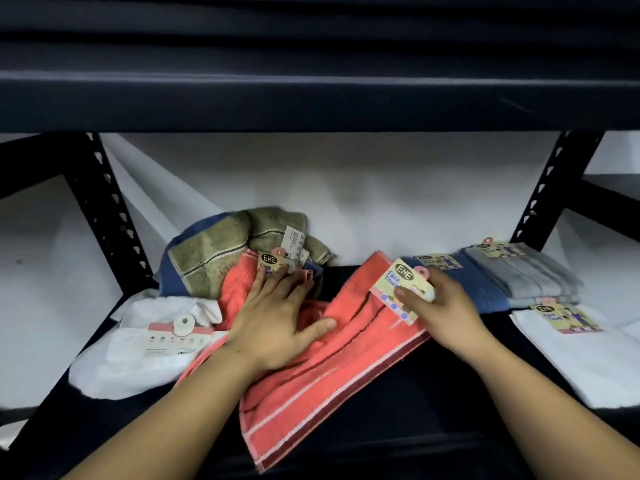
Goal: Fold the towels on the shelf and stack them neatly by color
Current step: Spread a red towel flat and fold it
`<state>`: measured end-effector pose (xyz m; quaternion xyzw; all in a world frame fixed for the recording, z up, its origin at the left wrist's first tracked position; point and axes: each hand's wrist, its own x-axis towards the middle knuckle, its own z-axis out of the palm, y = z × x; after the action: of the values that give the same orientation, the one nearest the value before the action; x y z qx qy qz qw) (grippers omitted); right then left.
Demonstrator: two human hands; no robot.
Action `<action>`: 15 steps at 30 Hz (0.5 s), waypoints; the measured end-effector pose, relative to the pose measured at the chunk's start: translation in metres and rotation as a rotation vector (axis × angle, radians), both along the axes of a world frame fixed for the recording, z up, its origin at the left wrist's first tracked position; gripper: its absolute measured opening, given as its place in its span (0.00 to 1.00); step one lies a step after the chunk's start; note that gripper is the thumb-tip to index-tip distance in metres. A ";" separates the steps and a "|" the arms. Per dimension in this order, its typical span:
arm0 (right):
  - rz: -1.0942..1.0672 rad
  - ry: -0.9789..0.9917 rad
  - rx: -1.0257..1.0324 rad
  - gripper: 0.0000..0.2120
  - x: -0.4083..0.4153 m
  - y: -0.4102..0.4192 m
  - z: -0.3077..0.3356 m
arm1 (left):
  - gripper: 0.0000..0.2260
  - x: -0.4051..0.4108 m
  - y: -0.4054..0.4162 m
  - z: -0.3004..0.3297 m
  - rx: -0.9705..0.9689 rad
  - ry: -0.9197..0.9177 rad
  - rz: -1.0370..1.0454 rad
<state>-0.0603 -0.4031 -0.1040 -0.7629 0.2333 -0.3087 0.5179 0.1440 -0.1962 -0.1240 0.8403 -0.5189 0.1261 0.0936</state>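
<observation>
Coral towel (332,368) on the shelf (398,403): left hand (273,317) spread flat, right hand (440,306) pinching its tag (398,285).

Fuzzy terry-cloth coral towel (332,386), glossy paper tag (398,289), matt black metal shelf (398,441).

The white towel's label (178,336) print is too small to read.
</observation>
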 end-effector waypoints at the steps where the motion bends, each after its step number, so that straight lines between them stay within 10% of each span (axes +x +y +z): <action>1: 0.001 -0.019 0.018 0.06 -0.009 0.003 0.005 | 0.47 -0.001 -0.003 0.000 -0.001 0.005 -0.002; 15: -0.108 -0.085 0.105 0.07 -0.100 0.004 0.042 | 0.49 -0.041 -0.036 -0.005 0.039 0.193 -0.089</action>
<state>-0.1604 -0.3989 -0.0615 -0.7072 0.2675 -0.3557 0.5493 0.1025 -0.2322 -0.1290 0.8262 -0.5468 0.0300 0.1322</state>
